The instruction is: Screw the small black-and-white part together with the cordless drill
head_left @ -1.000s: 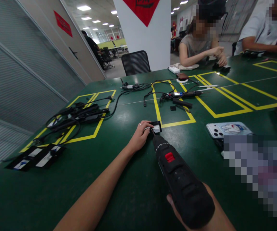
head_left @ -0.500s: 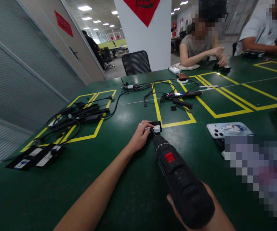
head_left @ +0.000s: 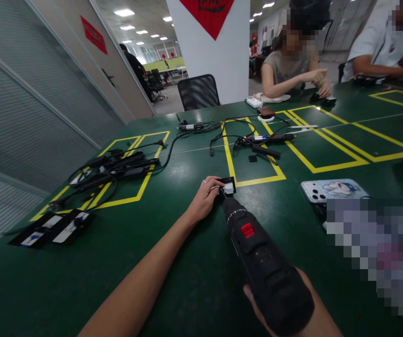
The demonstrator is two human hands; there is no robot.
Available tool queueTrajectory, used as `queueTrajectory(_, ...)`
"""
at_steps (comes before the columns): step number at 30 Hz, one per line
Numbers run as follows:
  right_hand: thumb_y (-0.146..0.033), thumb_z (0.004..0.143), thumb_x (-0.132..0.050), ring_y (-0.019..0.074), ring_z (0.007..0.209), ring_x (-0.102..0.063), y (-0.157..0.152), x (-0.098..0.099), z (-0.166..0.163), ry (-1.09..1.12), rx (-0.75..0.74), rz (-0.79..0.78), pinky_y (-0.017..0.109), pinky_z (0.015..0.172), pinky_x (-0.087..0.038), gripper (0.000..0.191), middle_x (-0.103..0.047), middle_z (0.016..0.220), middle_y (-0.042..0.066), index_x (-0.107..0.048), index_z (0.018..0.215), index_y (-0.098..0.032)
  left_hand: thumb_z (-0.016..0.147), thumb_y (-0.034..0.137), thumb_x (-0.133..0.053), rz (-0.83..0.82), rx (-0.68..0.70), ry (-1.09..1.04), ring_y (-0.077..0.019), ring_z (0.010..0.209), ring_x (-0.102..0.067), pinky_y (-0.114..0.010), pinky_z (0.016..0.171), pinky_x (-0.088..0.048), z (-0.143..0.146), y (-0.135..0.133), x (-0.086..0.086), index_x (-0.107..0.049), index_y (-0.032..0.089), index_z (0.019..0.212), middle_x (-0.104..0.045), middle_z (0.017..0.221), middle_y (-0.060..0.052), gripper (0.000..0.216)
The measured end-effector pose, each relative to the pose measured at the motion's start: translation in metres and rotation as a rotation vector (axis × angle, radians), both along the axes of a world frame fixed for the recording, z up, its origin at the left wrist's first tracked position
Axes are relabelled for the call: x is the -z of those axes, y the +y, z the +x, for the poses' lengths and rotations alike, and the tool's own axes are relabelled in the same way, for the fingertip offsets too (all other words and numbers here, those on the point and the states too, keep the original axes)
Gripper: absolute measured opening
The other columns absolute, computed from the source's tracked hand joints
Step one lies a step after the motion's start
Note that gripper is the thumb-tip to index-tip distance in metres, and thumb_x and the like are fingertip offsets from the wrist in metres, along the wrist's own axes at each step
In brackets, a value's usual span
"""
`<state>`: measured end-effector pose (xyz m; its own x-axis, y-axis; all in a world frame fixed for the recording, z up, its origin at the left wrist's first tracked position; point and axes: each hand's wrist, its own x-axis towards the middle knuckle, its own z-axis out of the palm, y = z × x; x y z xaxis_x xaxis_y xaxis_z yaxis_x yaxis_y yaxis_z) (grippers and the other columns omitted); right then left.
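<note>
My left hand [head_left: 204,198] reaches out over the green table [head_left: 173,262] and pinches a small black part with a white label [head_left: 228,186], holding it down by its left edge. My right hand [head_left: 303,313] sits at the bottom of the view, wrapped round the grip of a black electric screwdriver with a red switch [head_left: 257,252]. The screwdriver's tip [head_left: 221,192] rests on the small part, right beside my left fingers. Most of my right hand is hidden behind the tool.
Black adapters and cables [head_left: 113,166] lie at the left inside yellow tape boxes, with flat black parts [head_left: 52,228] nearer. Another screwdriver and small parts [head_left: 264,140] lie further back. A phone [head_left: 331,189] is at the right. Two people sit across the table.
</note>
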<state>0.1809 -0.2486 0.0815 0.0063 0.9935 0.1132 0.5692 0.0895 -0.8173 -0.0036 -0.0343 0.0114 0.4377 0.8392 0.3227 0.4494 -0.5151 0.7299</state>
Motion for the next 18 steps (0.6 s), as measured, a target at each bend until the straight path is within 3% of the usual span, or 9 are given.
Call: queueTrajectory(18,-0.009,0.073,-0.063,0.0234,0.087,-0.071,0.0003,-0.0031,-0.0015,-0.021,0.026,-0.03,0.027,0.069,-0.058,0.065,-0.072,0.105,0.006,-0.051,0.135,-0.024,0.088,0.017,-0.047,-0.003,0.039,0.004,-0.0236,0.121,-0.047,-0.044,0.108,-0.034,-0.0018,-0.0026,-0.0027,-0.06,0.021,0.103,-0.052,0.123,-0.008,0.02)
